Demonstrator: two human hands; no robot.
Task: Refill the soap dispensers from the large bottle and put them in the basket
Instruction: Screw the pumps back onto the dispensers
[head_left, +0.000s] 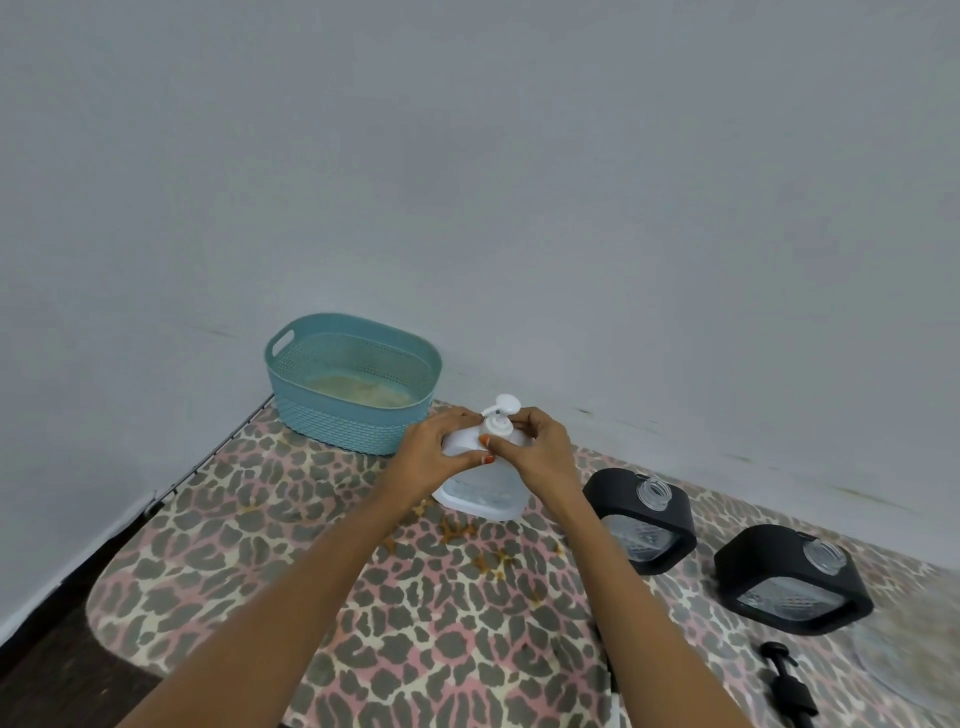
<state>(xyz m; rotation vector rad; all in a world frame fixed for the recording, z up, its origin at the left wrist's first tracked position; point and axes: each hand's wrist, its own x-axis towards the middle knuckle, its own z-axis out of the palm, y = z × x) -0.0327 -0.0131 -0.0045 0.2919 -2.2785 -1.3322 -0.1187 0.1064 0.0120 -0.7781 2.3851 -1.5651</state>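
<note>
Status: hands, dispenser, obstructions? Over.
Left hand grips white dispenser, right hand pinches its pump. Basket just behind, nothing between. Two black dispensers uncapped at right.

Leopard-print surface (415, 623) (basket (343, 421), black dispensers (618, 488))

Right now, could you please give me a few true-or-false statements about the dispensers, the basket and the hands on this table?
1. The left hand and right hand both hold the white pump-top soap dispenser. True.
2. The teal perforated plastic basket holds a black dispenser. False: no dispenser is in it.
3. The two black-framed clear dispensers have pumps fitted. False: their clear threaded necks stand open.
4. A loose black pump lies on the leopard-print cloth. True.
</note>
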